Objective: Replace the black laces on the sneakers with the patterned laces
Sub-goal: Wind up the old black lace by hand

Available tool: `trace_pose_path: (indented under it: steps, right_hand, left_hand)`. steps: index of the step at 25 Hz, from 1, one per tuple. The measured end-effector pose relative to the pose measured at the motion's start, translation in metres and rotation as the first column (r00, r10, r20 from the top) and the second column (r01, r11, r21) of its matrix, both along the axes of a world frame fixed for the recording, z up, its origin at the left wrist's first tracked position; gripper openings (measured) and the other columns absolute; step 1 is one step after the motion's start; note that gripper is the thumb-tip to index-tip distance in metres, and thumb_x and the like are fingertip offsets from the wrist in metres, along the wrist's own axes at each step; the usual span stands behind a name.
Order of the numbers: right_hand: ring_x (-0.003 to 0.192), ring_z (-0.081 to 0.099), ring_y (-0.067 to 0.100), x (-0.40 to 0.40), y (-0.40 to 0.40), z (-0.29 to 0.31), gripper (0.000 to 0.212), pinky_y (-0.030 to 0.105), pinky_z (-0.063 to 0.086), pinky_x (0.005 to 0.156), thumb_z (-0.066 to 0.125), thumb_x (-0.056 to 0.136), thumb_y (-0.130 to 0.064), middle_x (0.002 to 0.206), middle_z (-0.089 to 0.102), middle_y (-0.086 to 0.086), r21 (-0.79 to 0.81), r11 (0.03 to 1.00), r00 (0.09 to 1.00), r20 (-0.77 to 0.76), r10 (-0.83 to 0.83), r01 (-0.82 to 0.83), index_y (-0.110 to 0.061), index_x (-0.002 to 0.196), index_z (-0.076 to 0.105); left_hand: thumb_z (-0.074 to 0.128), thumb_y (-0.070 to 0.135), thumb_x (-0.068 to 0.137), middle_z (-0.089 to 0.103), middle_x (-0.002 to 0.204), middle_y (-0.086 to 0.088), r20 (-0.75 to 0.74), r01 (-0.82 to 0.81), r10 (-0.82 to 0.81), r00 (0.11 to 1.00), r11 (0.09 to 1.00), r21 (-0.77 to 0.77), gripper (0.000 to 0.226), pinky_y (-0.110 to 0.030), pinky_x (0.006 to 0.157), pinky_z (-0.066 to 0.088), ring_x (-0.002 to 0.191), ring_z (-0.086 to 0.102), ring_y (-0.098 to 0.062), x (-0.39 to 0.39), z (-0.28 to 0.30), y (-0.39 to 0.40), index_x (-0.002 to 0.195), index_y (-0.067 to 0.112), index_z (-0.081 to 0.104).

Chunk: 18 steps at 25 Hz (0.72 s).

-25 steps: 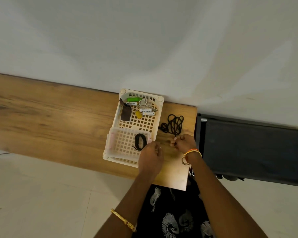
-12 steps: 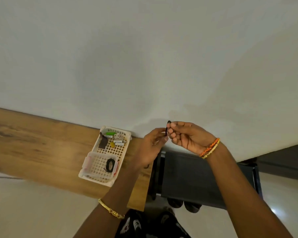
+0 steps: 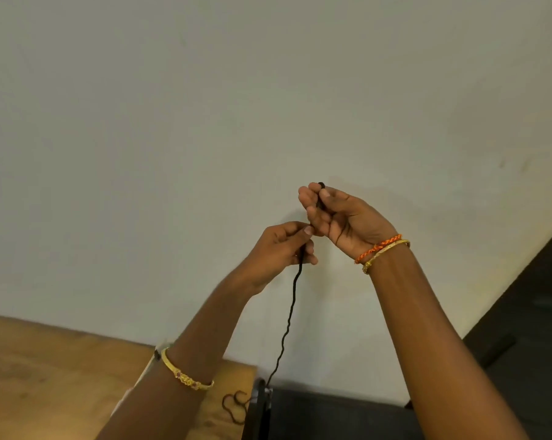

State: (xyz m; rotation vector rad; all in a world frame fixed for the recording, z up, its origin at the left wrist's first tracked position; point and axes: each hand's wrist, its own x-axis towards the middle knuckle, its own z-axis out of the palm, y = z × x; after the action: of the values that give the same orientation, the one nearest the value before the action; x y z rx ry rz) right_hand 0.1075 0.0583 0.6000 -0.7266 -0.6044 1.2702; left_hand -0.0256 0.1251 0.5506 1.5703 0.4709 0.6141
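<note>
A black lace (image 3: 290, 315) hangs in a wavy line from my raised hands down to the wooden table (image 3: 46, 376), where its loose end lies coiled near the table's right edge. My right hand (image 3: 338, 217) pinches the lace's top end between thumb and fingers, high in front of the wall. My left hand (image 3: 284, 249) is just below and to the left, gripping the lace a short way down. No sneakers or patterned laces are in sight.
A white basket (image 3: 155, 357) is almost wholly hidden behind my left forearm. A black piece of furniture (image 3: 332, 417) stands right of the table. A pale wall (image 3: 268, 106) fills most of the view.
Both hands have risen from the table with the black lace. The lace now trails stretched below them. The camera tilted up, so the basket and table slid to the bottom edge.
</note>
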Motion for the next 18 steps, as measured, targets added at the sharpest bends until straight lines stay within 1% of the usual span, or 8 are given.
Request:
trace_pose_path:
  steps: [3, 5, 7, 9, 10, 12, 14, 18]
  right_hand:
    - [0.086, 0.071, 0.028, 0.009, -0.004, 0.041, 0.02, 0.032, 0.059, 0.076, 0.036, 0.099, 0.001, 0.094, 0.07, 0.02, 0.091, 0.985, 0.989, -0.032, -0.147, 0.15, 0.003, 0.094, 0.056]
    - [0.088, 0.069, 0.028, 0.014, -0.005, 0.063, 0.02, 0.033, 0.058, 0.079, 0.036, 0.099, 0.002, 0.096, 0.068, 0.02, 0.154, 0.946, 0.955, 0.04, -0.295, 0.285, 0.003, 0.093, 0.056]
    - [0.091, 0.068, 0.027, 0.018, -0.005, 0.077, 0.019, 0.032, 0.057, 0.082, 0.038, 0.097, 0.006, 0.097, 0.066, 0.019, 0.219, 0.895, 0.888, 0.168, -0.427, 0.389, 0.002, 0.094, 0.057]
    - [0.091, 0.068, 0.025, 0.021, -0.004, 0.083, 0.019, 0.03, 0.057, 0.082, 0.039, 0.096, 0.009, 0.098, 0.066, 0.019, 0.273, 0.851, 0.788, 0.329, -0.521, 0.449, 0.004, 0.098, 0.057]
    - [0.09, 0.068, 0.024, 0.021, -0.004, 0.083, 0.02, 0.029, 0.057, 0.082, 0.038, 0.095, 0.01, 0.099, 0.066, 0.019, 0.296, 0.838, 0.73, 0.412, -0.546, 0.459, 0.007, 0.103, 0.057]
    - [0.088, 0.068, 0.021, 0.021, -0.006, 0.083, 0.024, 0.025, 0.057, 0.082, 0.037, 0.096, 0.011, 0.101, 0.065, 0.02, 0.339, 0.825, 0.613, 0.553, -0.564, 0.453, 0.011, 0.112, 0.055]
    - [0.089, 0.067, 0.021, 0.017, -0.01, 0.083, 0.028, 0.022, 0.056, 0.082, 0.034, 0.097, 0.01, 0.103, 0.065, 0.02, 0.346, 0.842, 0.559, 0.633, -0.536, 0.414, 0.01, 0.117, 0.054]
    - [0.092, 0.069, 0.02, 0.003, -0.024, 0.085, 0.031, 0.026, 0.056, 0.083, 0.031, 0.099, 0.007, 0.106, 0.066, 0.02, 0.296, 0.919, 0.642, 0.658, -0.394, 0.261, 0.007, 0.121, 0.053]
  left_hand:
    - [0.047, 0.022, 0.1, 0.049, 0.068, 0.002, -0.026, 0.016, -0.012, 1.0, 0.989, 0.148, 0.025, -0.023, 0.07, 0.052, 0.057, 0.054, -0.009, 0.009, 0.043, -0.008, 0.107, 0.012, 0.069]
    - [0.047, 0.024, 0.1, 0.049, 0.063, 0.011, -0.054, 0.002, 0.014, 0.998, 0.959, 0.284, 0.026, -0.019, 0.063, 0.049, 0.051, 0.049, -0.002, 0.014, 0.072, -0.013, 0.107, 0.013, 0.07]
    - [0.048, 0.027, 0.099, 0.058, 0.067, 0.016, -0.076, -0.019, 0.056, 0.995, 0.905, 0.425, 0.025, -0.017, 0.058, 0.046, 0.057, 0.05, 0.0, 0.018, 0.098, -0.014, 0.103, 0.017, 0.071]
    - [0.051, 0.03, 0.098, 0.066, 0.08, -0.001, -0.087, -0.03, 0.093, 0.992, 0.837, 0.547, 0.023, -0.022, 0.059, 0.044, 0.063, 0.048, -0.008, 0.018, 0.122, -0.009, 0.096, 0.02, 0.072]
    - [0.052, 0.032, 0.097, 0.064, 0.075, -0.004, -0.084, -0.039, 0.109, 0.99, 0.808, 0.588, 0.023, -0.025, 0.06, 0.042, 0.063, 0.046, -0.011, 0.019, 0.133, -0.006, 0.093, 0.02, 0.072]
    - [0.055, 0.032, 0.095, 0.055, 0.053, 0.013, -0.058, -0.071, 0.14, 0.988, 0.771, 0.633, 0.023, -0.026, 0.062, 0.04, 0.055, 0.044, -0.005, 0.018, 0.156, -0.001, 0.09, 0.017, 0.072]
    - [0.057, 0.031, 0.094, 0.05, 0.044, 0.02, -0.04, -0.089, 0.159, 0.986, 0.721, 0.688, 0.022, -0.019, 0.059, 0.038, 0.046, 0.044, 0.001, 0.019, 0.176, 0.002, 0.087, 0.014, 0.07]
    - [0.063, 0.032, 0.09, 0.049, 0.044, 0.015, -0.013, -0.105, 0.174, 0.985, 0.649, 0.754, 0.018, -0.015, 0.055, 0.034, 0.045, 0.045, 0.0, 0.02, 0.201, 0.005, 0.086, 0.015, 0.07]
